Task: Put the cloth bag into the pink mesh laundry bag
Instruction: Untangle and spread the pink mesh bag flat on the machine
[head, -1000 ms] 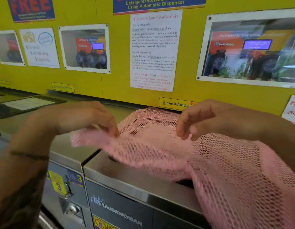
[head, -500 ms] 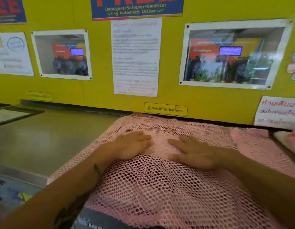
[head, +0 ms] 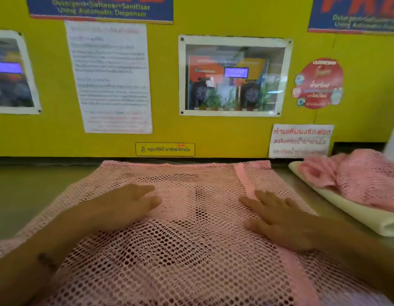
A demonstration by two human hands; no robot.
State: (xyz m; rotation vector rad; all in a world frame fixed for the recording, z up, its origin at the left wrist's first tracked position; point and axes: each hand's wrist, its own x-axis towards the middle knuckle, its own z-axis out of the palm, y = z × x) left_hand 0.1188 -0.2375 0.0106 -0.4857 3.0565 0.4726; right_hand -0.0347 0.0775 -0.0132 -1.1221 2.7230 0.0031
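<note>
On top of the machines: pink mesh laundry bag [head: 191,250] lies spread flat over the grey-green surface [head: 26,195], its far edge just short of the yellow wall [head: 165,89].
Left hand: left hand [head: 125,206] lies palm down on the mesh, fingers loosely together and pointing right; blur softens the fingertips, and it grips nothing.
Right hand: right hand [head: 278,219] lies flat on the mesh with fingers splayed, beside the solid pink seam strip [head: 244,180]; it holds nothing.
Cloth bag: cream folded cloth [head: 357,215] at the right, apart from the spread mesh, may be the cloth bag; its far end runs out of frame, so this cannot be confirmed.
On the cloth: second bundle of pink mesh [head: 364,177] sits crumpled on it, cut off by the right edge.
Under the mesh: dark patches show through the holes; what lies beneath cannot be made out.
Near edge: mesh runs off the bottom of frame, both forearms cropped.
Wall notices: white printed sheet [head: 110,78] is too blurred to read; small yellow label [head: 165,149] sits just above the mesh.
</note>
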